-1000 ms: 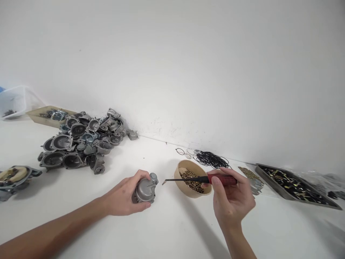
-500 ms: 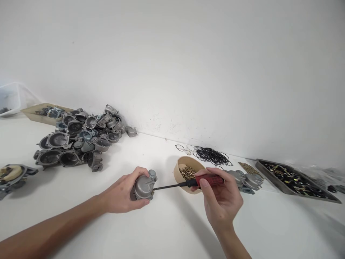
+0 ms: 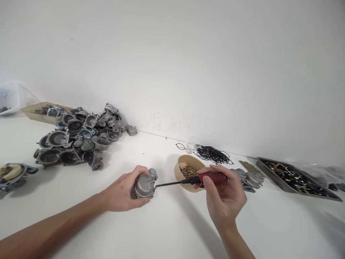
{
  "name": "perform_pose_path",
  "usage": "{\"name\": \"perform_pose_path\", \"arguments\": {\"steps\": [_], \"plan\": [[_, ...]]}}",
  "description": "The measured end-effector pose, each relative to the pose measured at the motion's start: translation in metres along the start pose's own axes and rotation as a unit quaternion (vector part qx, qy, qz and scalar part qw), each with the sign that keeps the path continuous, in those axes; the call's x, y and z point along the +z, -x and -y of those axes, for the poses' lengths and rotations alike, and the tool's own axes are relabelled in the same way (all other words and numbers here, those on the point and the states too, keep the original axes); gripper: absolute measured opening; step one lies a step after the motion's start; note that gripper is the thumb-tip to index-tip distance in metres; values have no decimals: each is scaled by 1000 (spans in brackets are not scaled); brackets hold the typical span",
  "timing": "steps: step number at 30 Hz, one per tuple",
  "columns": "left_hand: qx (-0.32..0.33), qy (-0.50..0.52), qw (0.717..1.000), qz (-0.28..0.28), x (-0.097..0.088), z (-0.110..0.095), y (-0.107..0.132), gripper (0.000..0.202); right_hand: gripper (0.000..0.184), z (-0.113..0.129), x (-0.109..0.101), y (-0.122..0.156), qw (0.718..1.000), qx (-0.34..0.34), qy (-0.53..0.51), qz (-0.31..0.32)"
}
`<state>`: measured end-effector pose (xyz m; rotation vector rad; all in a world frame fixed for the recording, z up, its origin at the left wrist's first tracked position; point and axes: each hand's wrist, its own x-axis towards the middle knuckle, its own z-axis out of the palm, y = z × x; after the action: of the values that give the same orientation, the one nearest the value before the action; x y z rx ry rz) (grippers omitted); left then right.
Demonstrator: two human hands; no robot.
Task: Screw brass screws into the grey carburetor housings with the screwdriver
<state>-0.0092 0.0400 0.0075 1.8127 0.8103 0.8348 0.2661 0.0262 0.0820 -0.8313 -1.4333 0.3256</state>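
In the head view, a grey metal casting (image 3: 145, 186) is gripped by the left hand (image 3: 124, 193), whose fingers are curled round its left side and whose thumb lies along its lower edge; the casting sits low over the white desk (image 3: 167, 230), near the middle of the view, though whether it rests on the surface cannot be told. A screwdriver (image 3: 194, 180) is held in the right hand (image 3: 225, 196) — its red handle is pinched between thumb and fingers, and its dark shaft is laid almost level, pointing left. The tip is met by the right edge of the casting, just beside a small lug there.

Just behind the shaft, a tan bowl (image 3: 180, 166) of brass screws stands on the desk, partly hidden by the right hand. Beyond the bowl, close to the wall, a tangle of black rings (image 3: 211, 154) is spread. To the right of the hand, a few more grey castings (image 3: 249, 178) are seen, and further right a dark tray (image 3: 293, 178) of small parts. At the far left, a heap of castings (image 3: 78, 138) is piled near the wall — well apart from the hands — with a flat tan tray (image 3: 36, 112) behind it and one single part (image 3: 13, 174) at the left edge.
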Motion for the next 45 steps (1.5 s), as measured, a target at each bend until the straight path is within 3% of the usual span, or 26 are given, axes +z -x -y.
{"name": "perform_pose_path", "arguments": {"steps": [8,13,20,23,27,29,33,38,45], "plan": [[5,1,1000,-1,0,0,0,51,22,-1,-1,1,1000,11,-6,-6],[3,-7,1000,-2,0,0,0,50,23,-5,-4,1,999,-10,-24,43],[5,-24,1000,-5,0,4,1,52,24,-4,1,6,998,11,-40,46],[15,-13,1000,-4,0,2,0,54,23,-11,-8,-1,998,3,-48,46],[10,-7,1000,-12,1,-2,0,77,20,-30,-32,-26,998,7,-59,-19],[-4,-13,1000,-21,1,-3,0,86,25,-42,-44,-40,998,10,-23,-61],[-33,-23,998,-54,6,-3,2,93,30,-68,-66,-58,978,26,172,-114],[-73,-69,988,-119,14,-5,2,88,31,-88,-80,-60,961,28,259,-95],[-110,-65,976,-176,12,-5,-4,85,32,-94,-84,-58,944,16,320,-73]]}}
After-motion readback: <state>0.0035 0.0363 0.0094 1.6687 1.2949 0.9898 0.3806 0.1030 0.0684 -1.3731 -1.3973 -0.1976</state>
